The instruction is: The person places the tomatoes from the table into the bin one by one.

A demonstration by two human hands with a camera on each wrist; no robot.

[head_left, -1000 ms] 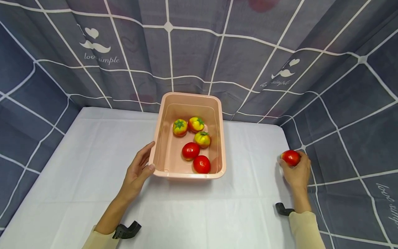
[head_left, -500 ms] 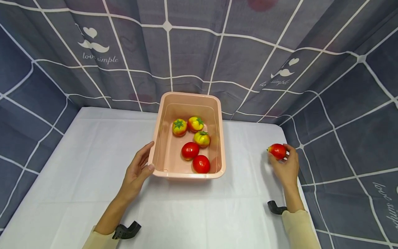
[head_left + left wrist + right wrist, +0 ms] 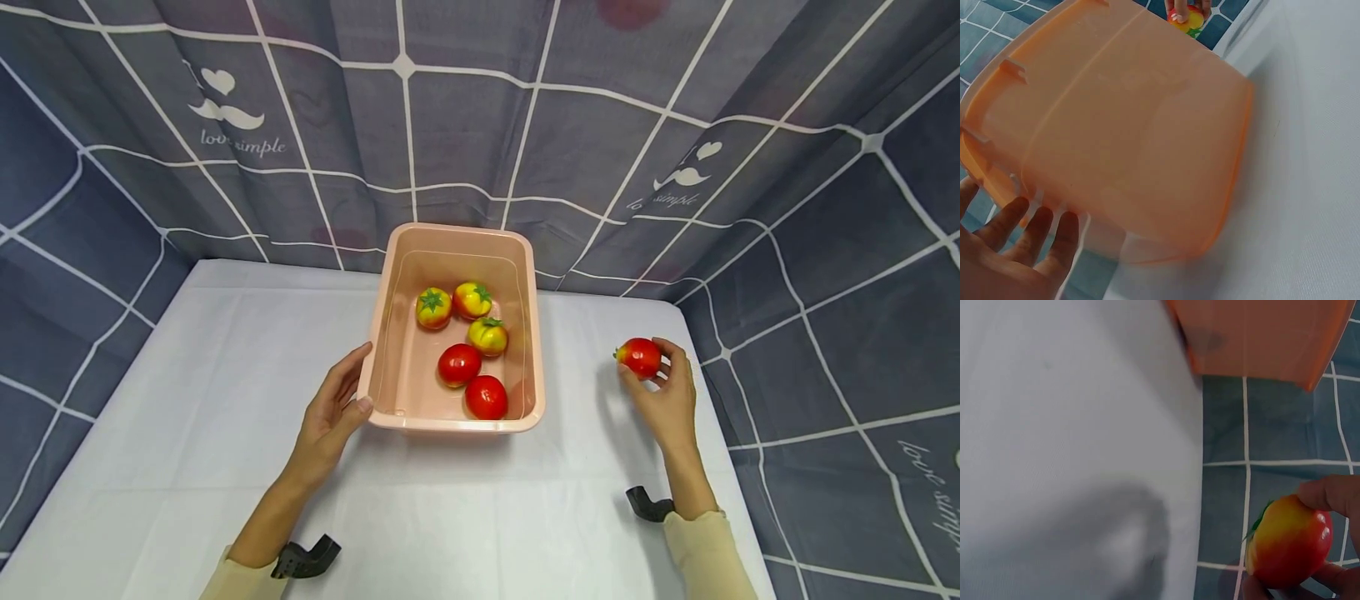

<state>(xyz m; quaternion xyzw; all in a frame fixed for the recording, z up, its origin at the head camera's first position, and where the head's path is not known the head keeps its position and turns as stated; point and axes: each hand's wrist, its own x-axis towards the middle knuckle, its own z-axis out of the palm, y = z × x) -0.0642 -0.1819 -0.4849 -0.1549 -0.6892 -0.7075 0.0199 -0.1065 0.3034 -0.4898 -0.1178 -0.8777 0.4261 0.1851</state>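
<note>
In the head view a pink plastic bin (image 3: 457, 425) stands on the white table, with several red and yellow-green tomatoes (image 3: 459, 364) lying inside. My left hand (image 3: 326, 421) is at the bin's left side near the front corner. Its extended fingers (image 3: 1038, 234) touch the outside just under the rim in the left wrist view. Well to the right of the bin, my right hand (image 3: 663, 400) holds another tomato (image 3: 639, 358) between thumb and fingers, above the table. That tomato's yellow end and green leaves point left, toward the bin; its shadow falls on the cloth.
A white cloth covers the table (image 3: 225, 375). Grey-blue checked curtains (image 3: 465, 125) hang close behind it and along both sides. Each wrist carries a black camera mount (image 3: 306, 557).
My right hand has carried its tomato leftward from the table's right edge, toward the bin. The left hand, the bin and the tomatoes in it stay put.
</note>
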